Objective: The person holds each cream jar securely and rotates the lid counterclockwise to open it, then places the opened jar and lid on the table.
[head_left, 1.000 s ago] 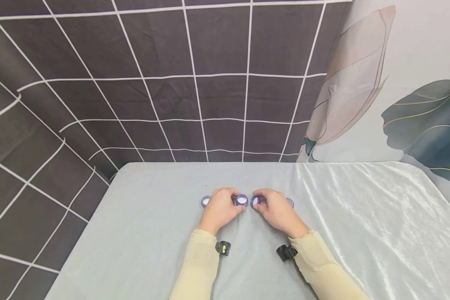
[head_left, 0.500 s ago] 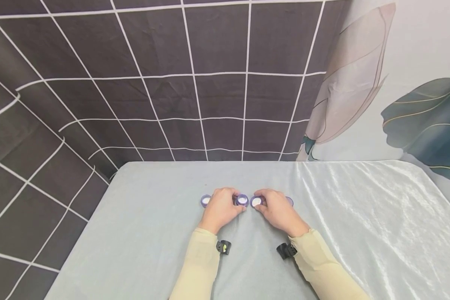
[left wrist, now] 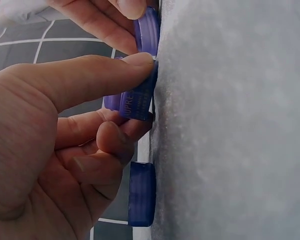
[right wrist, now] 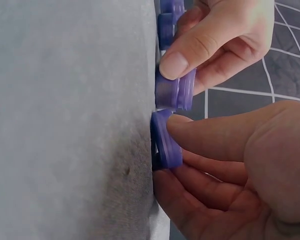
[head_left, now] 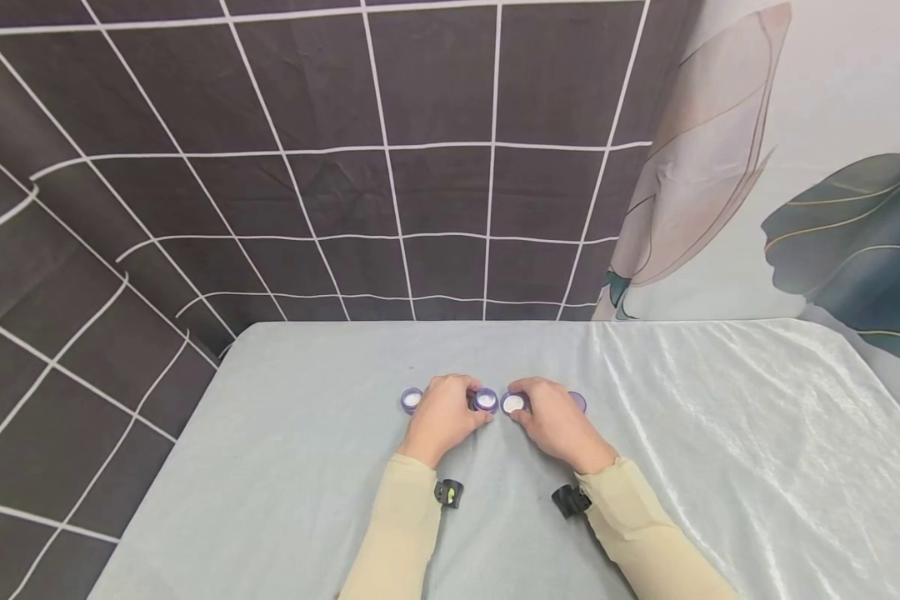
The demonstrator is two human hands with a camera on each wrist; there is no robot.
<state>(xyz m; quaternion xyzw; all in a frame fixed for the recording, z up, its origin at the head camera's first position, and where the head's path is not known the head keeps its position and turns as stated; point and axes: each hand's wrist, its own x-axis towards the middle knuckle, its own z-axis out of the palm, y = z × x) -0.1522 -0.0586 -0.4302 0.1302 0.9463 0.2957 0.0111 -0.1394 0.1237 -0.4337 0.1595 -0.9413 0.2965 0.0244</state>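
Between the thumb and fingers of my left hand [head_left: 444,412] is a small purple jar [left wrist: 135,102], its white round top facing up and printed letters on its side. It stands on the grey cloth. My right hand [head_left: 555,418] pinches a shallow purple lid [right wrist: 168,142] by its edges, white inner face up. In the right wrist view the lid leans, with one edge on the cloth, close beside the jar. Left of my left hand lies another round purple piece [head_left: 412,400] with a white middle. Partly hidden behind my right hand is a flat purple disc [head_left: 577,401].
A pale grey velvet cloth [head_left: 285,467] covers the table, with shiny folds on the right. Behind it hangs a dark curtain [head_left: 435,192] with white grid lines. A leaf-patterned curtain [head_left: 825,125] hangs at the right. Black camera bands sit on both wrists.
The lid in my right hand has tipped from a steeper tilt to flatter, so its white face shows fully. My left hand and the jar have stayed nearly in place.
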